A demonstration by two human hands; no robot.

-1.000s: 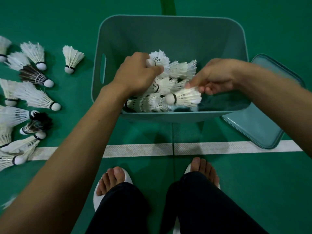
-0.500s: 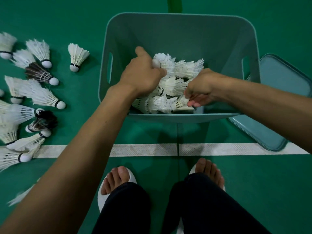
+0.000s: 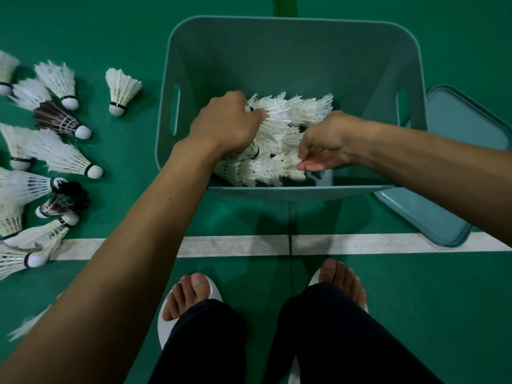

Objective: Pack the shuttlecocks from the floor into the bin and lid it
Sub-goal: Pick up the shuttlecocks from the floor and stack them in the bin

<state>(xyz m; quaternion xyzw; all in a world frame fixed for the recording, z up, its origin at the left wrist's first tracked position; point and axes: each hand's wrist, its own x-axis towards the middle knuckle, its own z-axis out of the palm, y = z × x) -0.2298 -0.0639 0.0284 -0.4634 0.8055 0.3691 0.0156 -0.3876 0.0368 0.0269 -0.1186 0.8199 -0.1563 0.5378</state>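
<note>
White feathers fill the near part of the bin (image 3: 277, 45), and both hands are down in them. The left hand (image 3: 227, 120) is curled tight round one shuttlecock (image 3: 248, 108). Its little round nose peeks out by the thumb. I think it holds on like that so it can push this one down snug among the others. The right hand (image 3: 324, 142) rests on the pile (image 3: 291, 115) with bent fingers (image 3: 313, 165). I cannot tell if it pinches a feather or only touches. It looks like it is tidying the pile to make room.

The bin sits on the green floor (image 3: 110, 29), right in front of the person's feet (image 3: 194, 289), so both arms reach it with ease. The far part of the bin has room to spare.

To the left, many loose ones (image 3: 69, 159) lie on the floor near the bin, some white and some dark. They need packing too, so the job looks only part done. The lid (image 3: 454, 128) lies flat on the floor just to the right of the bin, out of the way but close for the last step
</note>
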